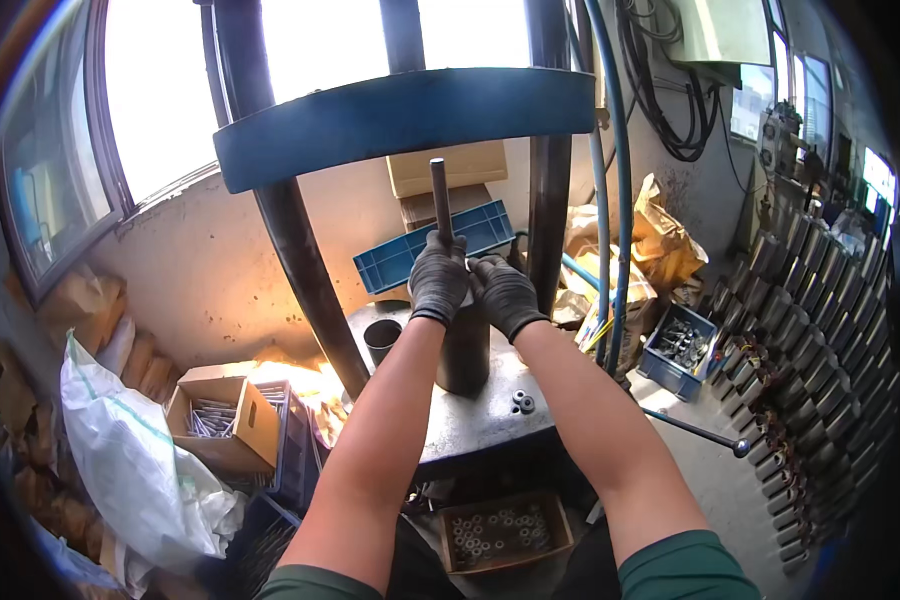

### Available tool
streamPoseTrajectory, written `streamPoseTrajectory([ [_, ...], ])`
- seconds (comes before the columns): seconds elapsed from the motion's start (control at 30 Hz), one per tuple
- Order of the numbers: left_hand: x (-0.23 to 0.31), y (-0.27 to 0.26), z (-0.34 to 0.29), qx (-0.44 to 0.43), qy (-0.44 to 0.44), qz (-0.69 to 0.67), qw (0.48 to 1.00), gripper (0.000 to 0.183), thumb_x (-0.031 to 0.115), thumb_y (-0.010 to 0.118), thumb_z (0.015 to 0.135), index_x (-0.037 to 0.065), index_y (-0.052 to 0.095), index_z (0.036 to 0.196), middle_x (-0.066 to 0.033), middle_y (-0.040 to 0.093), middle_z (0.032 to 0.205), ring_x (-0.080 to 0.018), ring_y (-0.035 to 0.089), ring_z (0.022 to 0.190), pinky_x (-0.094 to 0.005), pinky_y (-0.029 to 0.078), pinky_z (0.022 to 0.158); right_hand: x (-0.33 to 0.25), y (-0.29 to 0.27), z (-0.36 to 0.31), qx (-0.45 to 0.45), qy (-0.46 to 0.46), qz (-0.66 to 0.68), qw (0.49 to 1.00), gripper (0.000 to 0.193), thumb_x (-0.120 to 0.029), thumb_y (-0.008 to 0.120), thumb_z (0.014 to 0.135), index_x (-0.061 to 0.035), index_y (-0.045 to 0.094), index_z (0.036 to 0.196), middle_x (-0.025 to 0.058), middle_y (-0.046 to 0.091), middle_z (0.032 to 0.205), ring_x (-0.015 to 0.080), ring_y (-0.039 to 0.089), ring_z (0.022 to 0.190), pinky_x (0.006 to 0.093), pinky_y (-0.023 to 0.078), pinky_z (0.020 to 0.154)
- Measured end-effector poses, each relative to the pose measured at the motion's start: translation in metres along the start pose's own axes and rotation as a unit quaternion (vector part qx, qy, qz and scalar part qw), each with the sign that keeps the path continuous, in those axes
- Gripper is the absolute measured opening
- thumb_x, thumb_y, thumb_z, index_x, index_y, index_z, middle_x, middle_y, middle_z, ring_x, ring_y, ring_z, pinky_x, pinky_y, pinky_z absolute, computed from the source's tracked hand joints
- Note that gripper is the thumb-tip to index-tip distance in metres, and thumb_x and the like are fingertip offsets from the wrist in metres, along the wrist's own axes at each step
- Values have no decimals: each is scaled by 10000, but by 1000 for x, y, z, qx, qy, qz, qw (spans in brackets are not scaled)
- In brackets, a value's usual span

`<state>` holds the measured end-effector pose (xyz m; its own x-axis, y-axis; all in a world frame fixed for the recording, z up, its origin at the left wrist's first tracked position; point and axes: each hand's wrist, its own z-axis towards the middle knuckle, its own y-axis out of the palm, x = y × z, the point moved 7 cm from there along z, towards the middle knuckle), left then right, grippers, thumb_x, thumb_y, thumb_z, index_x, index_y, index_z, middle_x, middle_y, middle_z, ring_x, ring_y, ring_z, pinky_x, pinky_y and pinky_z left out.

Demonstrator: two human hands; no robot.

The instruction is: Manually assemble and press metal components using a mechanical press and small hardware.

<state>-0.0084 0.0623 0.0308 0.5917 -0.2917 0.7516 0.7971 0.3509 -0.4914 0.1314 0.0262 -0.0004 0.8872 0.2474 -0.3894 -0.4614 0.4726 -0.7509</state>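
Observation:
My left hand (438, 280), in a dark grey knit glove, is closed around an upright metal rod (440, 195). The rod's lower end is hidden behind the glove. Beside it, my gloved right hand (507, 294) has its fingers bent together at the rod's base; what they grip, if anything, is hidden. Both hands are over the top of a dark upright cylinder (462, 362) standing on the metal press table (450, 432). A hollow dark tube (381, 338) stands left of the cylinder. Several small metal rings (522, 402) lie to its right.
A blue press crossbeam (405, 120) spans two dark columns above my hands. A blue plastic crate (390, 268) sits behind. At left are a cardboard box (255, 435) of thin rods and a white sack (120, 450). Stacked metal cylinders (805, 350) fill the right; below is a ring tray (505, 572).

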Motion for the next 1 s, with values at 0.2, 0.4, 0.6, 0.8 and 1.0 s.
streamPoseTrajectory([
  [0.2, -16, 7, -1, 49, 70, -500, 862, 213, 198, 695, 1030, 85, 543, 1126, -56, 605, 780, -220, 613, 674, -350, 534, 632, -7, -6, 1, 45, -1, 36, 998, 347, -354, 618, 1002, -167, 725, 1274, 101, 680, 1301, 368, 695, 1095, 474, 546, 980],
  [0.4, -25, -9, 1, 80, 112, -588, 797, 162, 220, 646, 1071, 82, 560, 1073, -14, 624, 752, -88, 545, 582, -245, 495, 537, -7, -6, -1, 37, -15, 47, 998, 363, -364, 658, 983, -161, 705, 1281, 136, 704, 1243, 369, 692, 1102, 483, 554, 947],
  [0.6, -31, -2, 11, 23, 48, -519, 853, 158, 231, 652, 1068, 100, 563, 1057, -11, 643, 776, -82, 549, 577, -248, 478, 539, -14, -10, -1, 49, -16, 57, 997, 418, -350, 673, 978, -164, 653, 1352, 154, 726, 1194, 386, 702, 1060, 497, 553, 927],
  [0.8, -21, 5, 21, 36, 92, -482, 871, 166, 219, 639, 1075, 84, 543, 1087, -21, 614, 781, -120, 543, 578, -283, 482, 545, -3, -17, 5, 4, -6, 80, 997, 428, -331, 667, 977, -150, 649, 1364, 179, 729, 1168, 388, 705, 1050, 493, 555, 931],
  [1.0, 20, 3, 10, -58, 56, -400, 913, 184, 213, 615, 1085, 65, 509, 1116, -41, 589, 760, -152, 580, 599, -327, 505, 533, 0, -79, -49, -103, -228, -75, 965, 244, -216, 689, 897, -80, 683, 1099, 180, 700, 1025, 384, 714, 946, 478, 576, 838],
])
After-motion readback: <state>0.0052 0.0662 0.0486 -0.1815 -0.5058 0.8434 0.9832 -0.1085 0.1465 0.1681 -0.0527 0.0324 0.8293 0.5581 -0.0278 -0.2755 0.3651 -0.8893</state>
